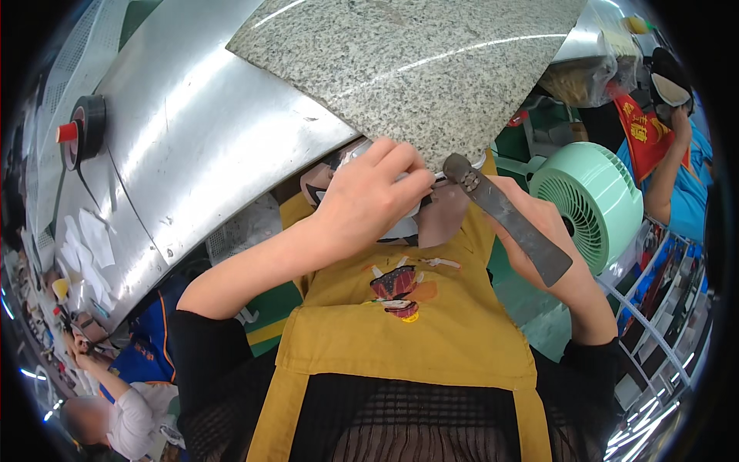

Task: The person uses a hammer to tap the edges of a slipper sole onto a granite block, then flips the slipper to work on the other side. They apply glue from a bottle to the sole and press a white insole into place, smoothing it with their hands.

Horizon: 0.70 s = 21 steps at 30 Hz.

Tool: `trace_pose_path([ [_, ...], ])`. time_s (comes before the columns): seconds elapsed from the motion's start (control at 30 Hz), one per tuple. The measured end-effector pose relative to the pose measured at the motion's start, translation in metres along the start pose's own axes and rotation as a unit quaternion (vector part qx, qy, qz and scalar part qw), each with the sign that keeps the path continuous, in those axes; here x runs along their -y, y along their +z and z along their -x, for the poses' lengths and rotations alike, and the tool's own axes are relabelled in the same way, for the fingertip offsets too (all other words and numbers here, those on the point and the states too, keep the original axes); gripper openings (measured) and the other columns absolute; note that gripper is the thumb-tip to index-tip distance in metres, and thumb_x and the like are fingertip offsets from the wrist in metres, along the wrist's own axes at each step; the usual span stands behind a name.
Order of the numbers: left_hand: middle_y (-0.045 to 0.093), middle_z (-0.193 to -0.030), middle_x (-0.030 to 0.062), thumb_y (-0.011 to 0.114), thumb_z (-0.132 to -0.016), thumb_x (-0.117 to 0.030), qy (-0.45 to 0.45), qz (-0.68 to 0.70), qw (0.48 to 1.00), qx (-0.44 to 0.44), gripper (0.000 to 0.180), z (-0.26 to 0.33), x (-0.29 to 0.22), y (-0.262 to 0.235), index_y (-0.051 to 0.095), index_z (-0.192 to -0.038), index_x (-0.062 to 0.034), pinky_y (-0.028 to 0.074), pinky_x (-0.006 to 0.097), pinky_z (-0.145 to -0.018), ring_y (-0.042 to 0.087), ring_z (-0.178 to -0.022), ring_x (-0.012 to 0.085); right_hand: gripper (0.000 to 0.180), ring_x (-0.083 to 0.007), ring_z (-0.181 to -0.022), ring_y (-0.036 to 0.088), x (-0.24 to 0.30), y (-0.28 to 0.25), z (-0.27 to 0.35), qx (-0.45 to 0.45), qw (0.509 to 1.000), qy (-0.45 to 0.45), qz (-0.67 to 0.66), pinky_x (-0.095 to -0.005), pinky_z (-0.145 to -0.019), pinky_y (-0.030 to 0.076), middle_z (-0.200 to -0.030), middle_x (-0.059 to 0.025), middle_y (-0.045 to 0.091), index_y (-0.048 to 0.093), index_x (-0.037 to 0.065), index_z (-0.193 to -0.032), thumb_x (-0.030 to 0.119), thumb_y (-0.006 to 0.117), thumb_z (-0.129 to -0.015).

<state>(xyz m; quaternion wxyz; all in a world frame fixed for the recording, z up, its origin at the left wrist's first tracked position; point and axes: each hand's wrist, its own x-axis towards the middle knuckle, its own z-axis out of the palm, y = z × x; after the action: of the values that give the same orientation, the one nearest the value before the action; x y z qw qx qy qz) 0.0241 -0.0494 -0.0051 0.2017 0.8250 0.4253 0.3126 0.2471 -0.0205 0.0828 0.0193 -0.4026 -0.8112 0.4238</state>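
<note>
My right hand (pixel 539 215) is closed round a dark metal cobbler's hammer (pixel 519 231). The hammer's rounded head points at the slab, its broad flat tail toward my right forearm. My left hand (pixel 377 192) has its fingers curled together at the near corner of a speckled stone slab (pixel 416 77). Under and beside those fingers is a pinkish-brown leather piece (pixel 443 215), with dark and pale parts partly hidden by the hand. It lies in front of my mustard apron (pixel 400 339).
A steel tabletop (pixel 208 131) spreads to the left under the slab. On it are a black tape roll (pixel 94 131) with a red core and white paper scraps (pixel 88 250). A mint-green fan (pixel 589 200) stands close to my right arm. Other people sit at both sides.
</note>
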Motion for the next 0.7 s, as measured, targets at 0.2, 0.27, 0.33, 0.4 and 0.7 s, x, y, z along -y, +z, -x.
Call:
trace_pose_path([
  [0.2,0.054,-0.090,0.0050,0.062,-0.061,-0.007,0.081,-0.093,0.991,-0.049,0.034,0.007,0.002,0.008,0.062,-0.095,-0.0049,0.048,0.030,-0.061,0.056,-0.080,0.0203,0.029,-0.0395,-0.077,0.058,0.006,0.001,-0.001,-0.039,0.999,-0.008,-0.026,-0.0348,-0.065,0.046,-0.086,-0.0193,0.059,0.049,0.000,-0.115,0.002,0.049,-0.087],
  [0.27,0.054,-0.090,0.0048,0.061,-0.061,-0.007,0.099,-0.101,0.988,-0.055,0.034,0.006,0.002,0.008,0.062,-0.095,-0.0044,0.048,0.030,-0.061,0.056,-0.080,0.0200,0.029,-0.0376,-0.072,0.056,0.003,0.001,0.002,-0.052,0.998,-0.010,-0.031,-0.0334,-0.063,0.045,-0.083,-0.0183,0.058,0.049,0.000,-0.115,0.002,0.049,-0.087],
  [0.33,0.054,-0.091,0.0047,0.061,-0.061,-0.008,0.102,-0.111,0.987,-0.051,0.033,0.006,0.000,0.007,0.062,-0.094,-0.0041,0.048,0.030,-0.060,0.057,-0.080,0.0199,0.028,-0.0343,-0.068,0.055,0.002,0.001,0.003,-0.064,0.997,-0.022,-0.034,-0.0321,-0.062,0.043,-0.081,-0.0170,0.057,0.049,-0.001,-0.115,0.003,0.049,-0.087],
  [0.4,0.055,-0.091,0.0046,0.061,-0.061,-0.009,0.099,-0.117,0.987,-0.038,0.033,0.005,-0.002,0.004,0.061,-0.094,-0.0039,0.048,0.030,-0.060,0.057,-0.080,0.0199,0.028,-0.0295,-0.065,0.053,0.007,0.001,0.005,-0.081,0.995,-0.039,-0.030,-0.0308,-0.062,0.042,-0.080,-0.0152,0.056,0.049,-0.002,-0.115,0.004,0.048,-0.088],
  [0.7,0.053,-0.089,0.0040,0.063,-0.066,-0.007,0.089,-0.126,0.988,-0.032,0.028,0.007,-0.003,0.007,0.061,-0.094,-0.0053,0.047,0.029,-0.062,0.056,-0.081,0.0189,0.049,-0.0347,-0.087,0.061,0.008,0.000,0.005,-0.083,0.990,-0.093,0.067,-0.0382,-0.067,0.050,-0.101,-0.0156,0.060,0.045,0.006,-0.121,0.006,0.058,-0.074],
])
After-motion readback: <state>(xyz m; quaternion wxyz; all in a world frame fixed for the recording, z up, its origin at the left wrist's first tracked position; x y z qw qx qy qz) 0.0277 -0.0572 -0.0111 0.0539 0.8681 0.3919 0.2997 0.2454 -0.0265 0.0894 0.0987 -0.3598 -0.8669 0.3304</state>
